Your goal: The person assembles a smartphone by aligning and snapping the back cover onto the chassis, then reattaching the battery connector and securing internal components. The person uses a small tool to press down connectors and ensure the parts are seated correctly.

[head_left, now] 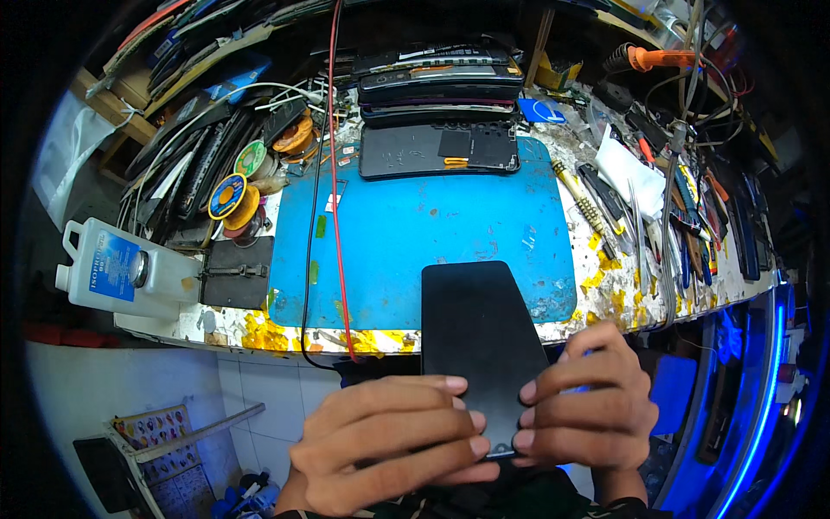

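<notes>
Black slab-shaped smartphone [475, 324], smooth and round-cornered, lower end held between the curled fingers of the left hand [389, 432] and right hand [596, 402], top overlapping a scuffed blue mat [406, 225] in view, whitish plastic jug [169, 275] far left.

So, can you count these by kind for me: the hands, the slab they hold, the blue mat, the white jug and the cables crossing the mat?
Hands: 2 (left hand, right hand)
Black phone-shaped slab: 1
Blue mat: 1
White jug: 1
Cables: 2 (red cable, black cable)
Total: 7
</notes>
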Demonstrator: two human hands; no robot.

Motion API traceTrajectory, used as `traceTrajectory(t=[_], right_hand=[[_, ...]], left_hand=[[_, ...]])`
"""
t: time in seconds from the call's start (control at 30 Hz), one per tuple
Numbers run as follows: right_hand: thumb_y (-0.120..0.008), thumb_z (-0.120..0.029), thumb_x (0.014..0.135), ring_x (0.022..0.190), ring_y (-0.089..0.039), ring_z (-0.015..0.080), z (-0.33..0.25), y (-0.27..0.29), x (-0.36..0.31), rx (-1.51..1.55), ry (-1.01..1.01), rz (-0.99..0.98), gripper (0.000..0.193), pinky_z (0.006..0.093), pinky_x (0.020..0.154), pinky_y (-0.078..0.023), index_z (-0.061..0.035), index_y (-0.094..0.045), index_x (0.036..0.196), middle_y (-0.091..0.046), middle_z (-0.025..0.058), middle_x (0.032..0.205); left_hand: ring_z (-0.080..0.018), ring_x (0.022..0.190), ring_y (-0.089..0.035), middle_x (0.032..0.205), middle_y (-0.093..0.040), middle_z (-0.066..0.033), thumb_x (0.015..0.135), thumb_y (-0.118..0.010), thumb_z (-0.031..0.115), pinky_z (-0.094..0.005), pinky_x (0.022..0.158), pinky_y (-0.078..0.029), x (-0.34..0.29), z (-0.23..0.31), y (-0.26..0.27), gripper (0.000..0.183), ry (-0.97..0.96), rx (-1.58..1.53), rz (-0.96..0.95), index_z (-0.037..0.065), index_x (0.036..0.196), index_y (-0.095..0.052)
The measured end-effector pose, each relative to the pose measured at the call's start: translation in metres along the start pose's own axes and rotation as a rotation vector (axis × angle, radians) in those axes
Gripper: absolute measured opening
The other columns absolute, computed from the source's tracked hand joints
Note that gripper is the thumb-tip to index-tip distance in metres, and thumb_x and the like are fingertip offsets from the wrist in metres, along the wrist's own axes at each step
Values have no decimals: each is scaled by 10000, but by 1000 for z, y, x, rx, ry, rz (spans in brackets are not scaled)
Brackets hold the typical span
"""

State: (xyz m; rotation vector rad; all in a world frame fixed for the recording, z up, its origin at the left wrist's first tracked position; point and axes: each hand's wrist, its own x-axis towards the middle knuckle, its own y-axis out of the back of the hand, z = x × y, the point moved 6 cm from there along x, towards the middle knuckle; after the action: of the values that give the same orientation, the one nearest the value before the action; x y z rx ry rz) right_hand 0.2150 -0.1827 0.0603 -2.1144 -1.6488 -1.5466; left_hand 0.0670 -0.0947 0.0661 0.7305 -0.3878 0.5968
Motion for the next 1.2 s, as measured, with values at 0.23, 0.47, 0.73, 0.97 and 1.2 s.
traceTrajectory(t=[0.23,0.47,0.73,0.97,1.2], right_hand=[[-697,-93,753,873,-688,124,-4,-7,-16,-54,46,16,217,280,706,-450,-185,-719,948,-675,-97,951],[-691,-88,759,874,-686,115,-5,-7,-20,-39,7,19,215,299,739,-466,-176,-722,953,-682,-95,944],[-718,-123,803,929,-677,121,-3,-7,-16,-36,61,2,207,305,776,-476,-181,-718,1002,-690,-72,981],[-795,-138,742,974,-670,225,38,-15,-7,112,-99,71,319,385,854,-514,-74,-696,1038,-683,70,1041],[-739,-105,802,772,-685,221,33,-18,1,-78,-21,157,91,373,747,-539,-61,-671,841,-678,69,829]], left_hand=[[-165,855,-624,858,-686,-60,696,-849,144,-349,727,-633,-18,-8,-13,256,-266,4,86,47,891,-715],[-153,841,-630,848,-690,-36,726,-825,157,-348,721,-641,-25,-4,-13,187,-317,52,81,56,851,-728],[-186,843,-623,863,-681,-47,708,-835,153,-386,728,-636,-20,-4,-11,208,-305,37,91,41,840,-719],[-234,870,-617,879,-660,-105,732,-817,133,-493,816,-605,-13,-16,12,252,-194,-149,226,2,899,-682],[-244,835,-647,885,-645,-111,774,-782,160,-482,844,-599,-21,-32,17,213,-143,-298,471,5,876,-675]])
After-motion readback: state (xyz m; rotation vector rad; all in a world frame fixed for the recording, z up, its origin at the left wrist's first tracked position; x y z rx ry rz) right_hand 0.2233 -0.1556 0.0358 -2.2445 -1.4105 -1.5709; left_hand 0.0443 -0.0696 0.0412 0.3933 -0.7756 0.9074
